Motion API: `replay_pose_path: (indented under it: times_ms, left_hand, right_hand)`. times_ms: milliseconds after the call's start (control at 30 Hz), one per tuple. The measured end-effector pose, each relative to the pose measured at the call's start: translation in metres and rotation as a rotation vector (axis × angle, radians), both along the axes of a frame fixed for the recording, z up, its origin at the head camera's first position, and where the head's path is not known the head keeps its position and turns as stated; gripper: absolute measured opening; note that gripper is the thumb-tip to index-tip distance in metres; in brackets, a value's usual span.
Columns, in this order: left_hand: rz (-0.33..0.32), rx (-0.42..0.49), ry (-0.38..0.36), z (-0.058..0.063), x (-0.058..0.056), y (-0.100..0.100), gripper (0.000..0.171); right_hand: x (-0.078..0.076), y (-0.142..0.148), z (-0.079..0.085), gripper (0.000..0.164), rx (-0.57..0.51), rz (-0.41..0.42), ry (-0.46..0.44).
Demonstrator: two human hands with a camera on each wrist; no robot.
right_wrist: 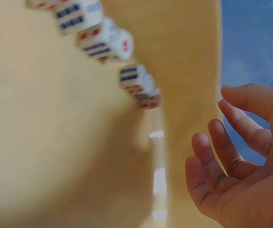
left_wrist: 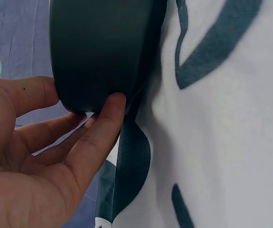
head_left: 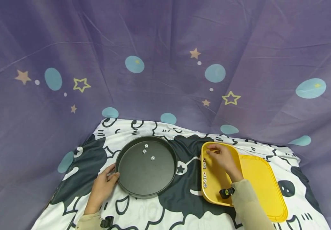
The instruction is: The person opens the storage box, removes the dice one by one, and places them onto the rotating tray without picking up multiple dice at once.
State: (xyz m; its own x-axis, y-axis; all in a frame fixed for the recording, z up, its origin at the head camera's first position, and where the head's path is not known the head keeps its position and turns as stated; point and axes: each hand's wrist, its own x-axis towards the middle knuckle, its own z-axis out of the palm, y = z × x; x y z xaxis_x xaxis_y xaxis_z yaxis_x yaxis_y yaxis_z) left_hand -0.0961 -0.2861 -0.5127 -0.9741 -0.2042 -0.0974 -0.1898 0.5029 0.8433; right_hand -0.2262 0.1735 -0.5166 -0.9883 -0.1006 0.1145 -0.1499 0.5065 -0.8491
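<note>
A dark round pan (head_left: 147, 179) lies on the patterned cloth, with three white dice inside it. At its left rim is my left hand (head_left: 103, 187), the thumb and outstretched fingers touching the outer wall; in the left wrist view the fingertips (left_wrist: 113, 102) spread over the curved side of the pan. Inside a yellow tray (head_left: 217, 185) to the right, several white dice (head_left: 204, 175) stand in a row along the left wall. My right hand (head_left: 220, 155) hovers at the tray's far left corner. Its fingers (right_wrist: 200, 183) are loosely bent, with nothing between them in the right wrist view.
A flat yellow lid (head_left: 264, 188) lies right of the tray, its left side against it. Black-and-white cloth (head_left: 142, 214) covers the table. A purple curtain (head_left: 165, 80) with stars and blue spots hangs behind. A small black camera is strapped at each wrist.
</note>
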Motion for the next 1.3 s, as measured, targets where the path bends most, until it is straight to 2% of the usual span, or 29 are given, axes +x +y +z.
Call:
replay_pose_path:
  times_ms: [267,500,633,1000,1300]
  left_hand:
    - [-0.002,0.002,-0.001,0.001,0.000,0.000,0.048]
    - [0.000,-0.001,-0.004,0.000,-0.001,-0.001,0.048]
    - [0.000,0.002,-0.004,0.000,-0.001,-0.001,0.048]
    - [-0.001,-0.018,-0.014,0.000,-0.002,-0.001,0.049]
    - [-0.006,-0.023,-0.015,0.001,-0.001,-0.001,0.048]
  right_hand:
    - [-0.003,0.003,-0.014,0.017,0.021,-0.025,-0.093]
    - [-0.002,0.004,-0.020,0.019,0.025,0.063,-0.145]
    - [-0.001,0.005,-0.022,0.022,0.026,0.086,-0.184]
    - [-0.006,0.005,-0.030,0.021,0.104,0.199,-0.106]
    - [-0.006,0.006,-0.031,0.020,0.126,0.176,-0.125]
